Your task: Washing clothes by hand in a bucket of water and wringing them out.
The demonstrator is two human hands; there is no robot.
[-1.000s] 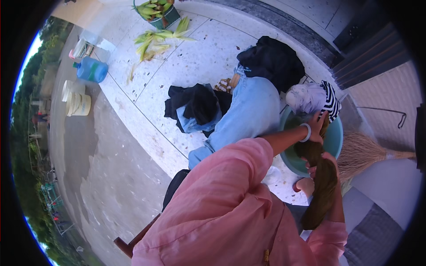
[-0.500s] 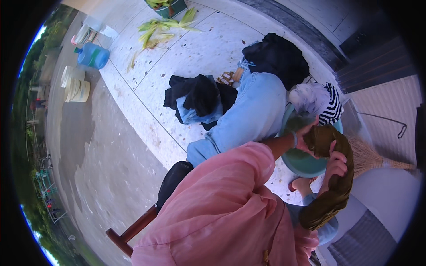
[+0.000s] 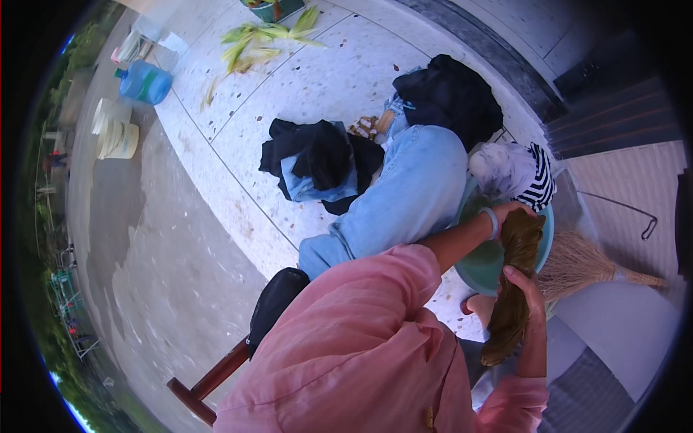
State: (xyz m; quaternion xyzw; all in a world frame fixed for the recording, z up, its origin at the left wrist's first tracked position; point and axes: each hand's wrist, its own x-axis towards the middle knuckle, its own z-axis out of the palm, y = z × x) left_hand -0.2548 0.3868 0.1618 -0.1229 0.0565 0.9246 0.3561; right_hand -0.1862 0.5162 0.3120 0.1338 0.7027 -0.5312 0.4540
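Observation:
A wet, olive-brown cloth garment [image 3: 510, 312] hangs bunched lengthwise between my hands, over the near side of a green basin [image 3: 476, 280]. My left hand [image 3: 512, 209], with a pale band at its wrist, is closed round the garment's upper end. Lower down, my right hand [image 3: 527, 286] grips its middle, thumb across the front. The garment's lower end dangles loose beside my leg. Water shows in the basin. At its far rim lie a pale lilac cloth [image 3: 498, 167] and a black-and-white striped cloth [image 3: 535, 180].
Dark and denim clothes [image 3: 317, 162] lie on the tiles left of my knee, and a black pile [image 3: 451, 101] lies beyond. A straw broom [image 3: 577, 265] rests right of the basin. Corn husks [image 3: 253, 43], a blue water jug [image 3: 146, 81] and pale buckets [image 3: 118, 138] stand farther off.
The garment has gone from a curved loop to a straighter, hanging length. My right hand has moved down and left along it; my left hand has shifted slightly up at the top end.

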